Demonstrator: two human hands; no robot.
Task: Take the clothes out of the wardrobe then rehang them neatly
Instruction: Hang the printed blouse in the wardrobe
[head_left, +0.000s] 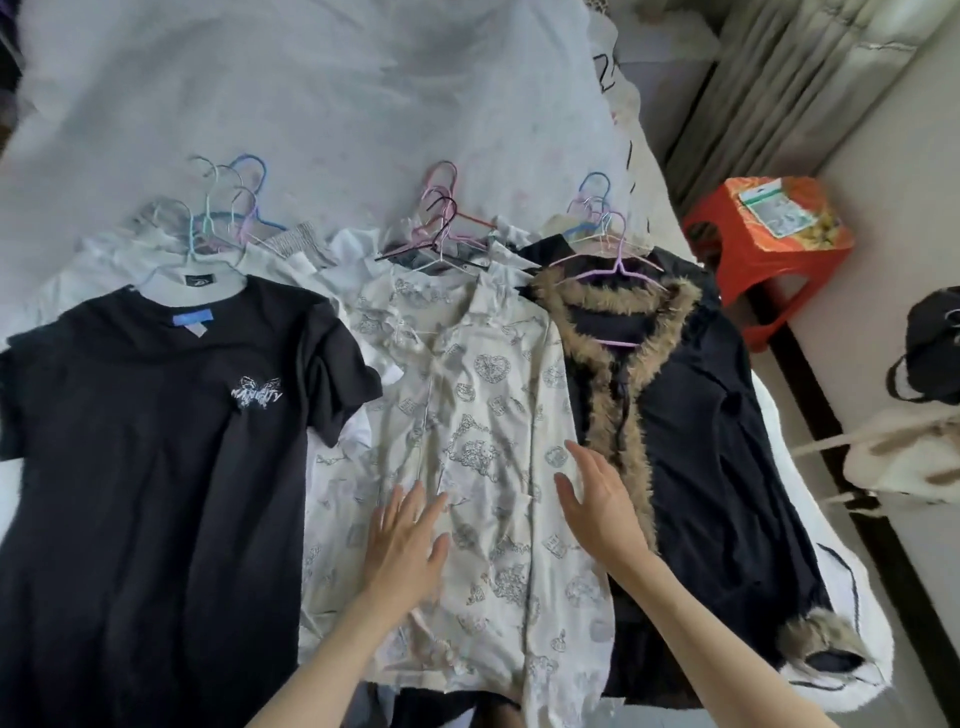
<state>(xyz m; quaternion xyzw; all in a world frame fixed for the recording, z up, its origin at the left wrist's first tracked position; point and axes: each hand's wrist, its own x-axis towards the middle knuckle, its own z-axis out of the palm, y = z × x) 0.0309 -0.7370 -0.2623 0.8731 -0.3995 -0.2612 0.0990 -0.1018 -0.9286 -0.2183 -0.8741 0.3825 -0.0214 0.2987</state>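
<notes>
Three piles of clothes on hangers lie side by side on a bed. On the left is a black T-shirt (156, 441) with a small white print. In the middle lies a cream patterned shirt (467, 415). At the right is a dark cardigan (696, 415) with brown fur trim on a purple hanger (618, 270). My left hand (405, 540) rests flat on the cream shirt, fingers spread. Along that shirt's right edge, beside the fur trim, my right hand (597, 504) lies with fingers straight. Neither hand holds anything.
Bunches of coloured wire hangers (228, 208) stick out above each pile on the pale bed cover (311, 93). A red plastic stool (763, 244) stands right of the bed, near curtains (789, 78). A dark bag (935, 343) and a cream bag (904, 457) sit on the floor at far right.
</notes>
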